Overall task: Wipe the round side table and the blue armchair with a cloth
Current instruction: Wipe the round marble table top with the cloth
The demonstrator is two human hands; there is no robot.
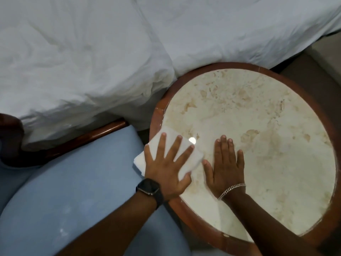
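The round side table has a cream marble top inside a reddish wooden rim. A folded white cloth lies at the table's left edge, part of it hanging past the rim. My left hand, with a dark watch on the wrist, presses flat on the cloth with fingers spread. My right hand, with a silver bracelet, lies flat on the bare marble just right of the cloth, holding nothing. The blue armchair with its light blue seat stands at the lower left, beside the table.
A bed with a rumpled white duvet fills the top of the view and touches the table's far edge. The armchair's dark wooden arm runs between seat and bed. A strip of floor shows at the upper right.
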